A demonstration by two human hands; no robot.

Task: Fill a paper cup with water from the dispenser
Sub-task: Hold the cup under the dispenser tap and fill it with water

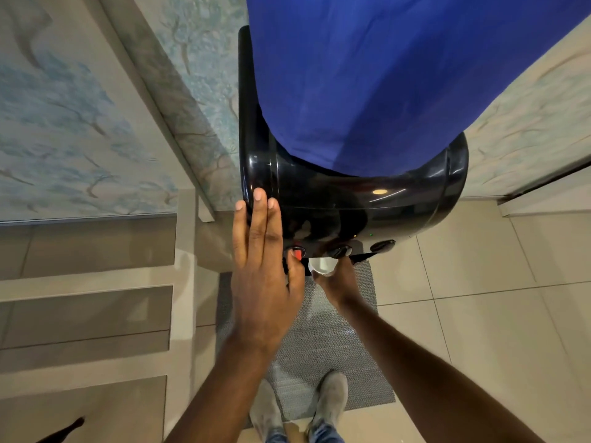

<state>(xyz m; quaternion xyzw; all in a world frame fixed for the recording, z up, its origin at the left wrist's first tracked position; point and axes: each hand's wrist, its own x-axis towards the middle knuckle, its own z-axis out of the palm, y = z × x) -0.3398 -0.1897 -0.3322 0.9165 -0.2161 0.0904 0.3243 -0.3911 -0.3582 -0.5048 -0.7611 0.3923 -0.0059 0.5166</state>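
Seen from above: black water dispenser [351,199] with a glossy rounded top, carrying a bottle under a blue cloth cover [383,75]. Left hand [265,282] flat and spread against the dispenser's front left corner, three fingers [259,215] stretched out straight onto the black shell, thumb tucked down toward the red tap [298,251] (touching it or just beside it, hard to tell), holding nothing. Right hand [339,282] lower down, under the row of taps, wrapped around a white paper cup [323,266]; only the cup's open rim and part of its inside visible, fingers closed on its far side and mostly hidden. Cup held just below the middle black tap [341,251], right of the red one; a third dark tap [382,246] further right. Water level inside the cup not readable. On the tiled floor [479,298], a grey woven mat [319,346] in front of the dispenser, with two grey shoes [331,398] on its near edge. Patterned blue-green wall [64,123] to the left
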